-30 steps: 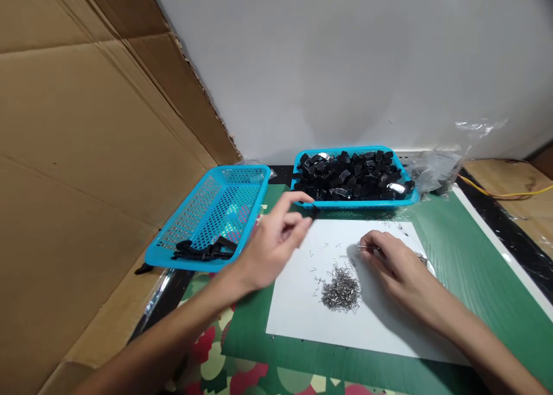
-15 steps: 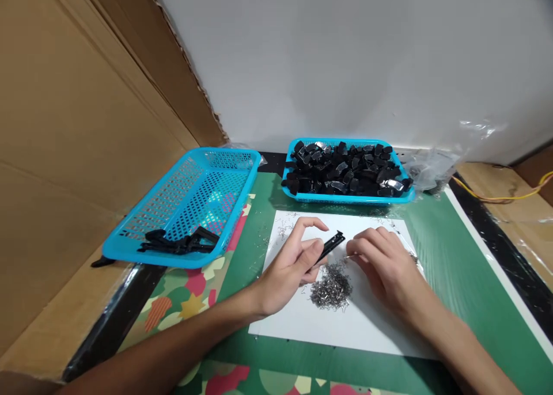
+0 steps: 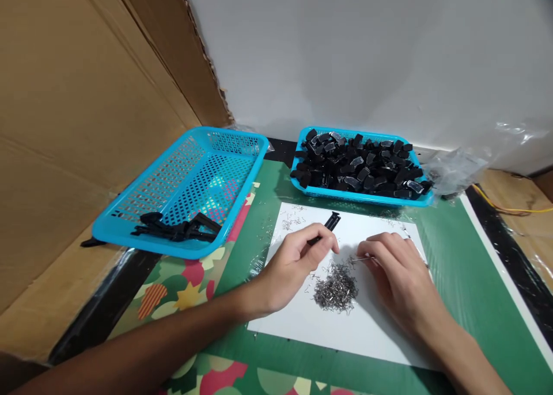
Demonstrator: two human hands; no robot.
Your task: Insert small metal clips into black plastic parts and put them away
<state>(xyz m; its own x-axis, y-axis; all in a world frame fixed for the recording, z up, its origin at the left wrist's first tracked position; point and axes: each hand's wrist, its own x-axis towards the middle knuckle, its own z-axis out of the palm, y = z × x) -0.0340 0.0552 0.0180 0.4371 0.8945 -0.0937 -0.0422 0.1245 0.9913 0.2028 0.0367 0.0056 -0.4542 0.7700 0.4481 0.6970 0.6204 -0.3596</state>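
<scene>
My left hand is closed round a slim black plastic part, whose far end sticks out past the fingers. To its right, my right hand pinches a thin metal piece that points left. Between and just below the hands, a pile of small bent metal pieces lies on a white sheet. A few more such pieces are scattered near the sheet's upper left corner.
A blue basket at the left holds several black parts. Another blue basket, heaped with black pieces, stands behind the sheet. Clear plastic bags and a yellow cable are at the right. Cardboard rises on the left.
My left index finger has curled down over the black part, which has tilted steeper. My right hand still pinches the thin metal piece. The view has shifted slightly.
</scene>
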